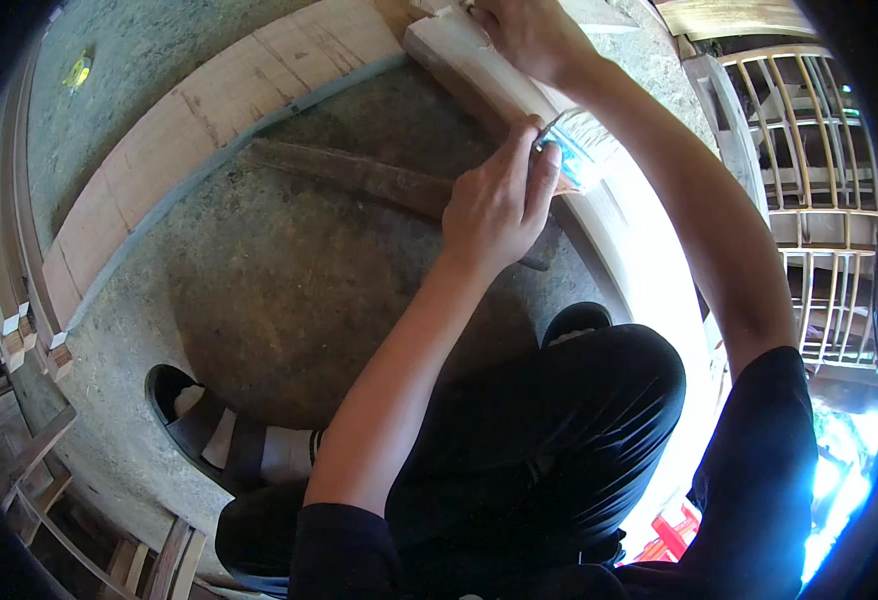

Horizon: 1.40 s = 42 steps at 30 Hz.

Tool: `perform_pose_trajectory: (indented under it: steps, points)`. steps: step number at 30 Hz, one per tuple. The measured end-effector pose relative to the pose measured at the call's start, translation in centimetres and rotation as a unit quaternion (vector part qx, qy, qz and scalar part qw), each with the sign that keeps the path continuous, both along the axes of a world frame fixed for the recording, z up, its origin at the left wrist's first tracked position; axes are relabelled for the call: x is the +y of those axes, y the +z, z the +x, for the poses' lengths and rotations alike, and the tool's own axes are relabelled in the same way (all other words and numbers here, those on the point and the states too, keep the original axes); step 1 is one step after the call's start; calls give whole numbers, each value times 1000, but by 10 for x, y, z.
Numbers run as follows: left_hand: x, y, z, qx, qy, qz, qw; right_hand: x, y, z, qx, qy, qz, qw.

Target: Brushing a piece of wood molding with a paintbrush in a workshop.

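Note:
A pale wooden beam [487, 62] runs from the top middle down toward my right knee. My left hand [499, 200] is closed at its right edge, thumb and fingers pinching a small blue see-through object [571, 158] that lies against the wood; glare hides its exact kind. At the top edge of the view, my right hand [531, 38] bends over the beam's far end with its fingers curled down. What those fingers grip, if anything, is cut off or too small to make out.
A long curved board [184, 120] arcs over the concrete floor at the left. Under the beam lies a dark wooden strip [359, 175]. Wood lengths [4, 200] stand at the far left, and a cane rack [809, 190] is at the right. My sandalled foot [194, 420] rests at lower left.

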<state>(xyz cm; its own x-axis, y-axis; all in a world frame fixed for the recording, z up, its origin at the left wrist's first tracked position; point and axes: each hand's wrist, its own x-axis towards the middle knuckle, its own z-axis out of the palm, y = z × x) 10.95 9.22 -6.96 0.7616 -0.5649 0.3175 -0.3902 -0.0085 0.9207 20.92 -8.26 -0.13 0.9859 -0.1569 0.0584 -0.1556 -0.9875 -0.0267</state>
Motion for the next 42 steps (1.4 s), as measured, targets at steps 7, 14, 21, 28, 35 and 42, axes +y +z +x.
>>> perform_pose_trajectory:
  steps: [7, 14, 21, 28, 35, 42]
  points:
    - [1, 0, 2, 0, -3, 8, 1000, -4, -6, -3, -13, 36, 8, 999]
    - [0, -3, -2, -8, -4, 13, 1000, -4, 0, -1, 25, -9, 2, 1000]
    - [-1, 4, 1, 3, -13, 22, 1000, -12, -7, 4, 23, 8, -16, 1000]
    - [-3, -1, -2, -2, -8, 19, 1000, -11, -10, 4, -7, -1, -11, 1000]
    - [-3, 0, -2, -30, 4, 5, 1000, -15, -12, 5, 19, 6, -56, 998]
    - [-1, -12, 1, -125, 38, -8, 991, 4, -2, 9, 20, -32, -11, 999]
